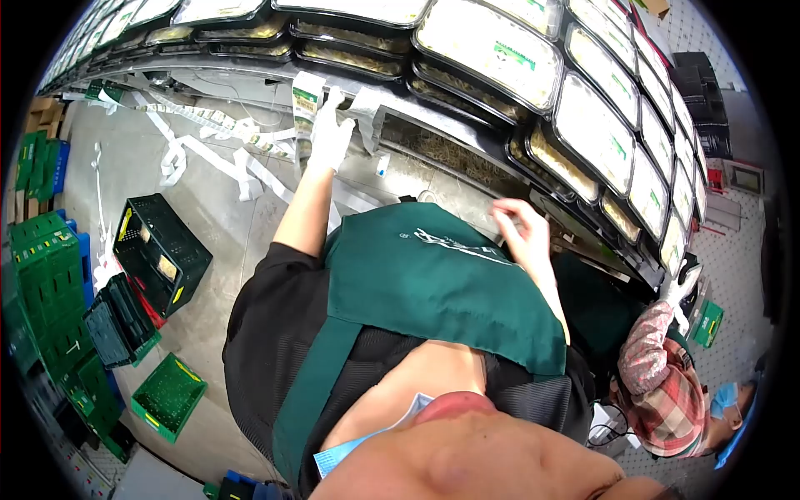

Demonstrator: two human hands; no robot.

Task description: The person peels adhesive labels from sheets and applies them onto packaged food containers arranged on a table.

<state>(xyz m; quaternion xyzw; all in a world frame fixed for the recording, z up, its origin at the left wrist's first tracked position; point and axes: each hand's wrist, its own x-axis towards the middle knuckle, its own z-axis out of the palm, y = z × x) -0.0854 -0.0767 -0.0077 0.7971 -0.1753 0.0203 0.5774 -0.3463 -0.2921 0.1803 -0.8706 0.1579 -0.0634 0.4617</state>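
Observation:
My left hand (332, 137), in a white glove, reaches to the edge of the loaded table. Its fingers are partly bent beside a printed label strip (306, 104), which it seems to grip; the far fingers are hidden. A whitish translucent piece (364, 118) hangs just to the right of the glove. My right hand (525, 233) is bare and raised in front of my green apron (433, 275). Its fingers are loosely bent and apart, with nothing visible in them. Stacked black trays with clear lids (490, 54) stand beyond both hands.
Long label strips (221, 125) trail over the floor at left. A black crate (162, 254), a green crate (169, 396) and stacked green crates (46, 292) stand there too. On the right, a co-worker in a checked shirt (671, 392) reaches a gloved hand (679, 287) towards the trays.

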